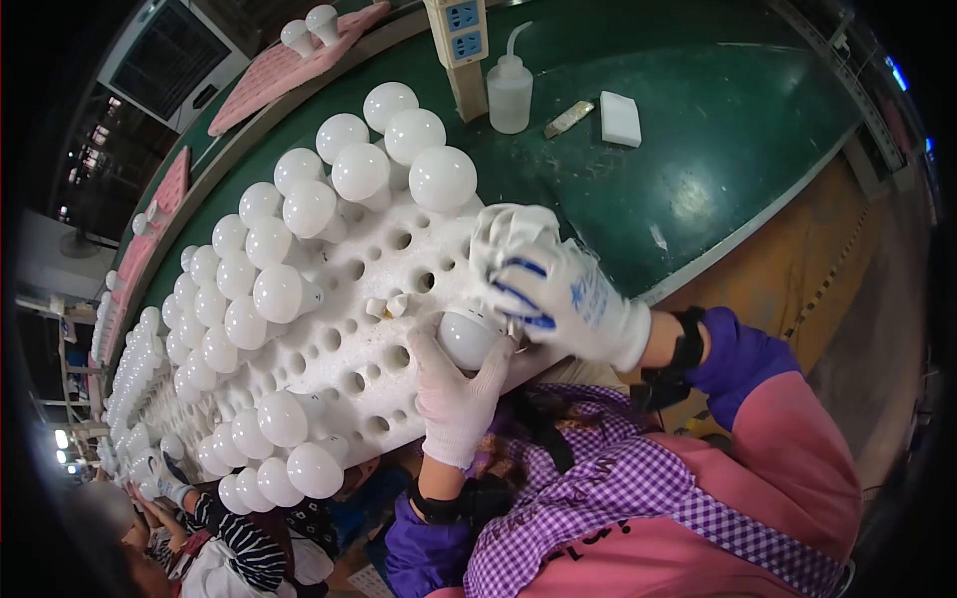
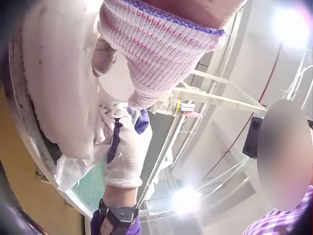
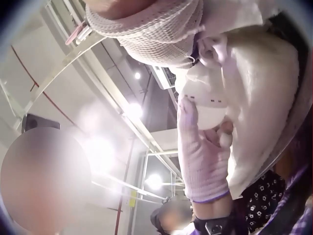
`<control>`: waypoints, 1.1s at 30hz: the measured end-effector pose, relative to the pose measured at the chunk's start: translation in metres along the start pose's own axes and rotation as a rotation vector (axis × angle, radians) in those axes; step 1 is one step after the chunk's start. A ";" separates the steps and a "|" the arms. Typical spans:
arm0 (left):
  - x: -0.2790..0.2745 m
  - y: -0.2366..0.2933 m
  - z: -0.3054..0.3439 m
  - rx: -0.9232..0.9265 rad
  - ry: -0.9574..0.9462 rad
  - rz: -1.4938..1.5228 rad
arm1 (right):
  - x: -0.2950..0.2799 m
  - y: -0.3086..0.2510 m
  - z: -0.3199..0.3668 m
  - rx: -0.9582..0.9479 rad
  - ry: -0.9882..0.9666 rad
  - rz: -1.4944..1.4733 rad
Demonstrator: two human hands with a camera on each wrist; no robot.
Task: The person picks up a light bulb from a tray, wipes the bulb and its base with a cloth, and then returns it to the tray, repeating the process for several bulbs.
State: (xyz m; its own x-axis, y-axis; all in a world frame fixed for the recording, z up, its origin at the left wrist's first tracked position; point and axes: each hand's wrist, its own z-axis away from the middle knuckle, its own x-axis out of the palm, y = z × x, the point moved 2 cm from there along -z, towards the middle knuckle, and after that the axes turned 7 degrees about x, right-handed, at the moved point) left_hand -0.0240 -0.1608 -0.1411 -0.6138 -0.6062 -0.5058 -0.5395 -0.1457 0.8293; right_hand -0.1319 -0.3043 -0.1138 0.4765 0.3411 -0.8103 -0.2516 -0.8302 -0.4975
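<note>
My left hand point(image 1: 461, 387), in a pink knit glove, comes up from below the white foam tray point(image 1: 371, 341) and grips a white light bulb point(image 1: 467, 337) at the tray's near edge. My right hand point(image 1: 558, 294), in a white glove with blue marks, holds a bunched white cloth point(image 1: 510, 227) right against the top of that bulb. The left wrist view shows the left hand point(image 2: 161, 54) curled around the bulb point(image 2: 115, 81), with the right hand point(image 2: 127, 152) beside it. In the right wrist view the cloth point(image 3: 205, 85) lies over the bulb point(image 3: 210, 115).
Several white bulbs point(image 1: 359, 171) stand in the tray's holes at its far and left sides. On the green table point(image 1: 698, 140) are a power strip point(image 1: 461, 40), a squeeze bottle point(image 1: 509, 90) and a white block point(image 1: 620, 118). Other people point(image 1: 229, 548) work at lower left.
</note>
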 end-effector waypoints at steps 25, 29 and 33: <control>-0.013 -0.004 0.008 -0.303 -0.040 0.999 | -0.026 0.044 0.003 0.658 -0.114 -1.091; -0.007 -0.002 0.007 -0.333 -0.121 1.078 | -0.023 0.032 0.005 0.578 -0.291 -1.164; 0.011 0.004 0.011 -0.471 -0.136 1.336 | 0.000 0.031 0.013 0.251 -0.304 -0.970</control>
State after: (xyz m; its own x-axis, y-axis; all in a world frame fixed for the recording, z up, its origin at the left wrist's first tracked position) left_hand -0.0391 -0.1595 -0.1453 -0.5648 -0.4184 0.7113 0.7027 0.2081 0.6804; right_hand -0.1508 -0.3250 -0.1330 0.3447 0.9371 -0.0557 -0.0590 -0.0376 -0.9975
